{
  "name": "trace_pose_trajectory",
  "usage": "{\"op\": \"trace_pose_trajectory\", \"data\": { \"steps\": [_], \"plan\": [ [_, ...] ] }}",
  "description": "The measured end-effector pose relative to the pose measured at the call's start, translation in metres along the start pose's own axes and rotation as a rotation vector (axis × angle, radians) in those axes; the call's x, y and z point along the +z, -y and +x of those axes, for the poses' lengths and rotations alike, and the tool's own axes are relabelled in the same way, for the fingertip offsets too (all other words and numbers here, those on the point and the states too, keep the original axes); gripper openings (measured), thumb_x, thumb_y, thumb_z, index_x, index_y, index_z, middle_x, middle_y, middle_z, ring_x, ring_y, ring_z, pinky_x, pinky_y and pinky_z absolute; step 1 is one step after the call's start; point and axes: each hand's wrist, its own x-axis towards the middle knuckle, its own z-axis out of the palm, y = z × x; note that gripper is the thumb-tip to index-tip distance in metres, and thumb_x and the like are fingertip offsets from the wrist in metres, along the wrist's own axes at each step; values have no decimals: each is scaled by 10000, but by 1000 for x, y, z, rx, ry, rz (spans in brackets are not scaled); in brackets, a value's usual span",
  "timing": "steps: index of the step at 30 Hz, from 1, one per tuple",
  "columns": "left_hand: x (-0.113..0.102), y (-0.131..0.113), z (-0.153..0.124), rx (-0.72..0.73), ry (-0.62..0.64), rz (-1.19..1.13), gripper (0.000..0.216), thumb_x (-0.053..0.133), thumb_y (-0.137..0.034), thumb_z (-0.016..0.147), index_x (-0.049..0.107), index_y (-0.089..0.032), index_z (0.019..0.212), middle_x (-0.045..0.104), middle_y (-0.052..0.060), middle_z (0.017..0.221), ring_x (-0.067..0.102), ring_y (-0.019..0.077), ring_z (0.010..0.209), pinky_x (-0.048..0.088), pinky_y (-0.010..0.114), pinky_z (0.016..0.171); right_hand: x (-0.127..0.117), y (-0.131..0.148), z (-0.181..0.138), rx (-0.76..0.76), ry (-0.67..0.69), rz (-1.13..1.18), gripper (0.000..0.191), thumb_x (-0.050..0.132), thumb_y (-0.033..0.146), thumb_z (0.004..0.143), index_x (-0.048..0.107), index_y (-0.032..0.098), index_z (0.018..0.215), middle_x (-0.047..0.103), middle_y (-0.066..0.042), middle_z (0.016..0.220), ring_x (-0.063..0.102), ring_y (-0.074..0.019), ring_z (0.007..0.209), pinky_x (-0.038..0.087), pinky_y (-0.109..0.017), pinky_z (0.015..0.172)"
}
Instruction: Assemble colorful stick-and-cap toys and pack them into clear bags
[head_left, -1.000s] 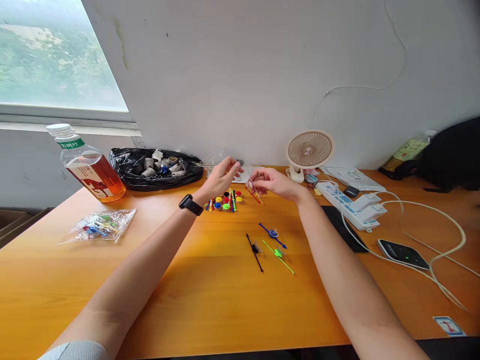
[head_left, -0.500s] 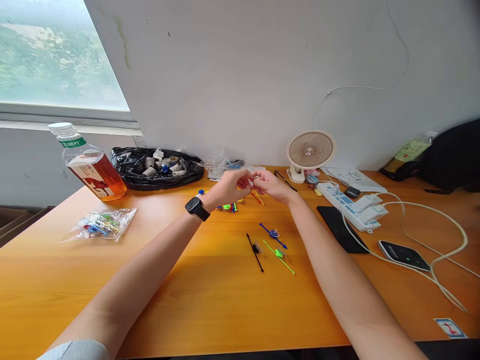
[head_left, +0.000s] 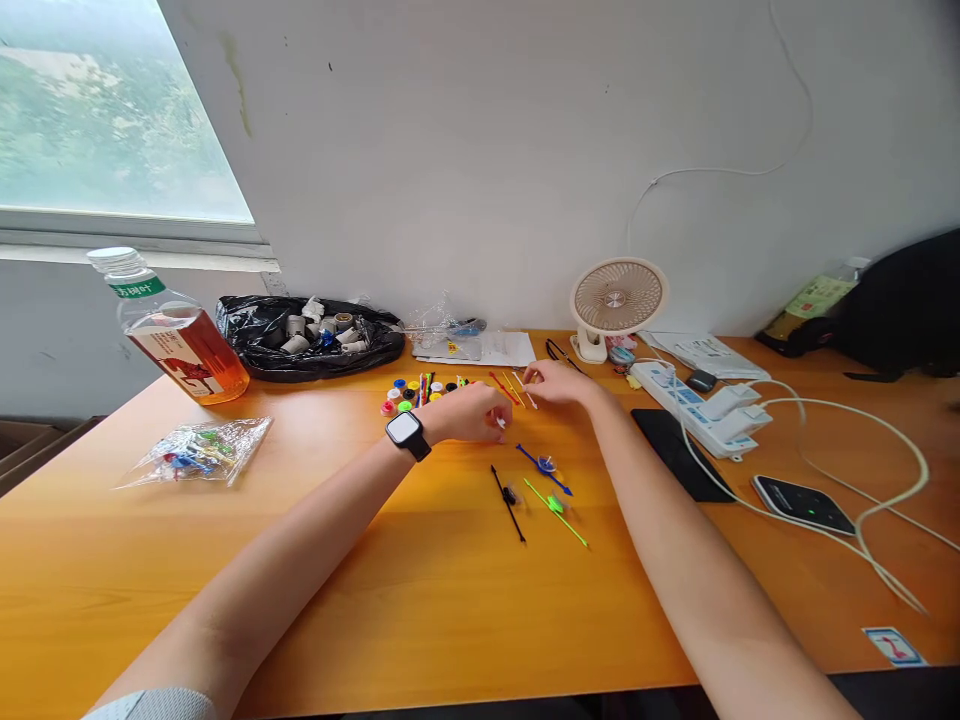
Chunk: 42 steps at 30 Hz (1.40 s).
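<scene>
A small white plastic piece [head_left: 501, 423] pokes out from the closed fingers of my left hand [head_left: 474, 411], held just over the table. My right hand [head_left: 559, 382] is farther back, with bent fingers closed at a thin white plastic stick [head_left: 532, 403]. Beside that stick lie a yellow stick [head_left: 513, 388] and a red one [head_left: 502, 388]. Nearer to me are three arrow-tipped sticks with small round hubs: blue [head_left: 545, 467], black [head_left: 509, 499] and light green [head_left: 556, 503]. Several coloured round caps [head_left: 406, 395] lie left of my left hand, which partly hides the group.
A bottle of amber drink [head_left: 184, 345] and a clear bag of coloured parts [head_left: 202, 452] stand left. Behind are a black plastic bag [head_left: 262, 345] and a small fan [head_left: 616, 300]. A power strip [head_left: 694, 410], white cables and a black phone-like device [head_left: 804, 503] lie right.
My hands, together over the parts before, have come apart. The left has lowered toward me with the white piece; the right has gone down to the white stick.
</scene>
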Motion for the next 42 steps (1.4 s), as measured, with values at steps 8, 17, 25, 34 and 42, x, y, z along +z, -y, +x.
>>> {"op": "trace_pose_trajectory", "data": {
  "steps": [8,17,25,34,42],
  "plan": [
    [-14,11,-5,-86,-3,58,187,826,-386,822,824,-234,931,794,43,945,710,206,830,460,282,700,-28,16,-35,-69,794,-69,515,965,505,558,757,178,897,744,-25,783,639,-167,672,444,-262,621],
    [-22,30,-9,-86,-112,175,212,820,-283,807,804,-209,1005,765,85,1041,686,260,976,505,308,810,-2,27,-25,-91,876,13,489,962,474,459,734,161,758,696,-2,662,620,-143,615,467,-255,613],
    [-16,41,-10,-46,-145,192,259,763,-399,901,781,-206,1073,747,109,1100,689,284,1050,520,363,947,-9,19,-25,-240,632,346,370,890,357,615,572,195,712,698,4,652,646,-145,596,492,-249,569],
    [-25,27,-4,11,-460,-106,323,507,-392,1080,707,-203,1249,769,99,1181,727,226,1070,566,347,934,-17,26,-28,-335,131,892,532,958,473,681,568,206,925,739,2,723,680,-146,611,552,-267,604],
    [-23,5,7,103,-668,-257,152,748,-280,915,729,-176,1024,768,64,1007,735,167,881,616,299,842,-15,45,-28,-424,88,961,392,931,412,722,672,180,901,783,-49,867,759,-185,795,638,-303,753]
  ]
}}
